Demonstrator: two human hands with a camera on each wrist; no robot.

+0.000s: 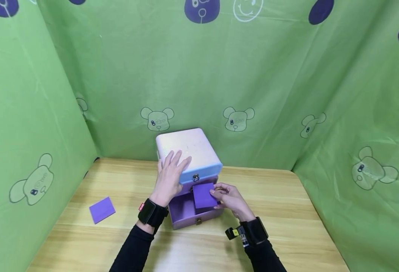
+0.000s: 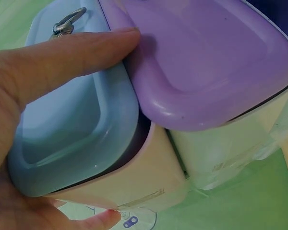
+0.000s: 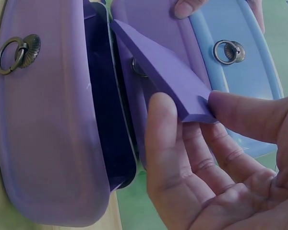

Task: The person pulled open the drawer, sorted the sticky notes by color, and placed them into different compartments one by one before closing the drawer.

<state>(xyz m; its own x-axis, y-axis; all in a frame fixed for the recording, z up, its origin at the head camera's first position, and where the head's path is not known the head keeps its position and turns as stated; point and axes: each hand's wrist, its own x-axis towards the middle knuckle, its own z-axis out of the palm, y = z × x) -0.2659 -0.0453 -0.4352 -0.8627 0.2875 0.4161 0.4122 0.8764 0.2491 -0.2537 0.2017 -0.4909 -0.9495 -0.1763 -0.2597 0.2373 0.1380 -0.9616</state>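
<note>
A small drawer cabinet [image 1: 189,147] with a pale top stands at the back of the table. Its lowest purple drawer [image 1: 213,216] is pulled out. My left hand [image 1: 168,177] rests on the cabinet, fingers spread over the top. In the left wrist view, its thumb lies across the light blue drawer front [image 2: 62,115], the tip reaching the purple one [image 2: 197,57]. With thumb and fingers, my right hand [image 1: 231,198] pinches a purple sticky note pad [image 1: 204,195] by its edge, tilted above the pulled-out drawer. The drawer's right part is hidden beneath it.
Another purple square pad [image 1: 102,210] lies flat on the wooden table [image 1: 281,219], left of the cabinet. Green printed cloth [image 1: 270,75] hangs behind and along both sides. Metal ring pulls [image 3: 229,51] stick out from the drawer fronts.
</note>
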